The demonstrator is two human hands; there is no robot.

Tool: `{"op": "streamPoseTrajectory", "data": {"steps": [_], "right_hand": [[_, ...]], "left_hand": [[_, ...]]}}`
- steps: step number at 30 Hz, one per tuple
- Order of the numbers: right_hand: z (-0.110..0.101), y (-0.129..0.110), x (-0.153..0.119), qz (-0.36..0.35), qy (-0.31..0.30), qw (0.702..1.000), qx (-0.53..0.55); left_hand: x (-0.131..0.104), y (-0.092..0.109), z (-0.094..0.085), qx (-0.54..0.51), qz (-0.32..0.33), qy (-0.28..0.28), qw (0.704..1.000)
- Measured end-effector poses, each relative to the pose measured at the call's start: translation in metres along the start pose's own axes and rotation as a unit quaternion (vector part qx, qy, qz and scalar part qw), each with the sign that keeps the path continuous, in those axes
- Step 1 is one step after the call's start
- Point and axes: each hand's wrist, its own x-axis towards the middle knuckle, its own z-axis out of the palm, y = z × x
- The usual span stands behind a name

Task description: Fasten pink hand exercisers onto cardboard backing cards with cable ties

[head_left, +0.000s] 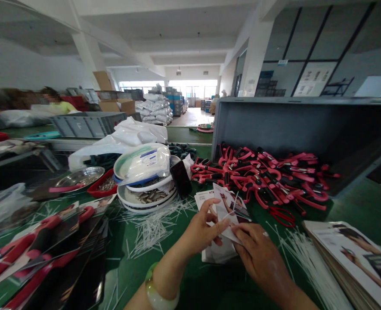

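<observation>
Over a stack of printed cards (209,254), my right hand (263,252) pinches the lower edge of a folded white-and-dark printed card (225,206). My left hand (198,230) is at the card's left edge, its thumb on the face and other fingers curled partly behind it. The index finger stands apart from the thumb. A thin white cable tie (234,201) sticks up from the card near my left thumb; its other end is hidden. Pink-and-black pliers (242,172) lie heaped just beyond my hands, spilling from a tipped grey crate (274,125).
Loose cable ties (151,228) lie left of my hands, others (313,267) to the right by another card stack (354,254). Pliers on cards (44,245) fill the near left. Stacked white trays (148,200), a phone (181,178) and a red tray (103,185) stand behind. A person (59,105) is far left.
</observation>
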Motion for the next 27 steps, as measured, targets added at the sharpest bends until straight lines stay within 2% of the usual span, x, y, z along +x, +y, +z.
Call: {"op": "streamPoseTrajectory", "data": {"steps": [3, 7, 12, 16, 18, 20, 22, 24, 25, 26, 27], "right_hand": [[0.009, -0.008, -0.001, -0.013, -0.029, 0.999, -0.028], [0.021, -0.017, -0.004, -0.001, -0.065, 0.997, -0.046], [0.031, -0.019, -0.003, 0.023, -0.095, 0.995, -0.033], [0.031, -0.022, 0.006, 0.064, -0.113, 0.991, -0.031], [0.026, -0.018, 0.013, 0.065, -0.138, 0.988, -0.006], [0.016, -0.004, 0.022, 0.032, -0.177, 0.982, 0.052], [0.006, 0.021, 0.036, 0.026, -0.193, 0.977, 0.084], [-0.001, 0.057, 0.057, 0.143, -0.131, 0.981, -0.010], [-0.001, 0.076, 0.070, 0.188, -0.119, 0.972, -0.080], [0.001, 0.095, 0.084, 0.201, -0.138, 0.960, -0.137], [0.006, 0.112, 0.098, 0.191, -0.183, 0.948, -0.178]], "left_hand": [[-0.005, 0.002, -0.015, 0.127, -0.011, -0.001, 0.992], [0.000, -0.010, -0.025, 0.259, 0.040, 0.064, 0.963], [0.004, -0.025, -0.027, 0.268, 0.024, 0.103, 0.958], [0.002, -0.030, -0.026, 0.246, 0.072, 0.233, 0.938], [0.000, -0.034, -0.025, 0.202, 0.091, 0.264, 0.939], [-0.001, -0.043, -0.025, 0.169, 0.075, 0.248, 0.951], [-0.001, -0.053, -0.024, 0.158, 0.066, 0.225, 0.959], [0.001, -0.064, -0.023, 0.160, 0.081, 0.211, 0.961], [0.002, -0.069, -0.022, 0.161, 0.091, 0.208, 0.960], [0.003, -0.073, -0.021, 0.163, 0.101, 0.206, 0.960], [0.005, -0.078, -0.020, 0.170, 0.109, 0.205, 0.958]]}}
